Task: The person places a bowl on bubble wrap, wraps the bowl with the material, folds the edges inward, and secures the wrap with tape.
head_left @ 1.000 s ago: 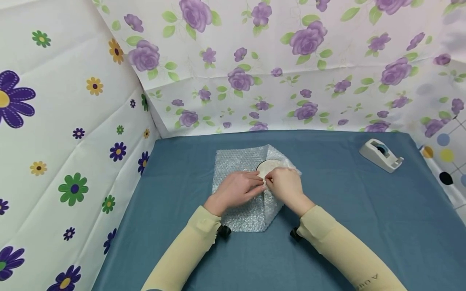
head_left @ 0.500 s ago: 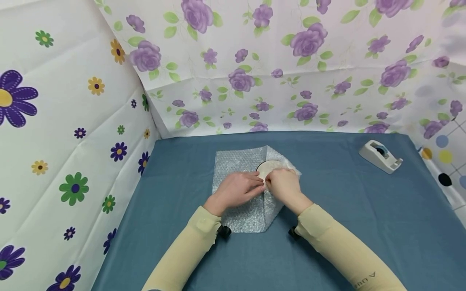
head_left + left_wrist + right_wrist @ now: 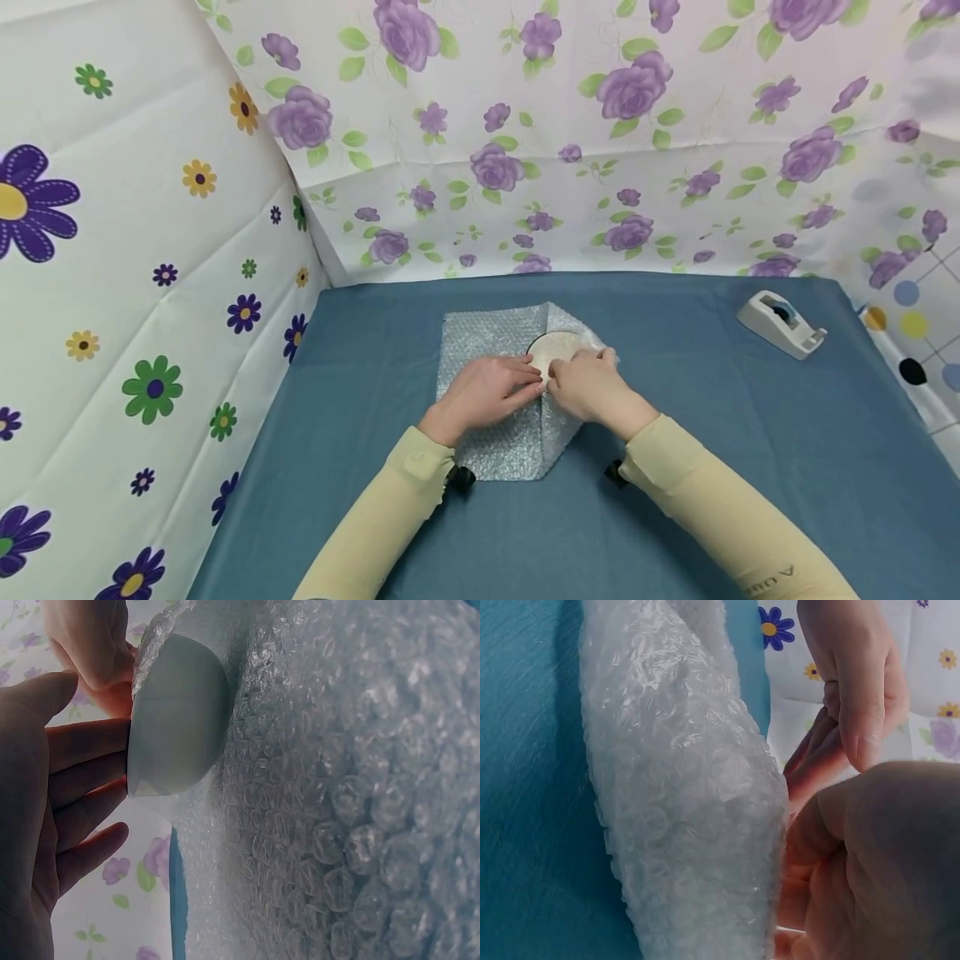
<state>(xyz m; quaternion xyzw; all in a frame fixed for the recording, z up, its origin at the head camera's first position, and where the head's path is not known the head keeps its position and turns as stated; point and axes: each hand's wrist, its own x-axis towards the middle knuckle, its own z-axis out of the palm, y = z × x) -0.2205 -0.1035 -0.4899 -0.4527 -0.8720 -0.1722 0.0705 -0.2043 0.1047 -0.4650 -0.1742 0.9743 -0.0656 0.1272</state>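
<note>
A bowl (image 3: 551,345) with a pale inside and a thin dark rim stands mouth up on a sheet of bubble wrap (image 3: 483,333). The wrap's right part is raised against the bowl's side, up to the rim. In the left wrist view the bowl's smooth outer wall (image 3: 184,724) shows beside the wrap. My left hand (image 3: 487,388) reaches in from the left, its fairly straight fingers touching the rim. On the right side my right hand (image 3: 592,387), fingers bent, holds the wrap's edge at the rim. In the right wrist view the raised wrap (image 3: 697,795) hides the bowl.
A white tape dispenser (image 3: 783,325) stands at the table's back right. Blue cloth (image 3: 712,400) covers the table. Flowered sheets (image 3: 555,167) hang behind it and along the left side.
My right hand has shifted slightly and its fingers have spread, with some now at the wrap's right edge. My left hand stays at the rim.
</note>
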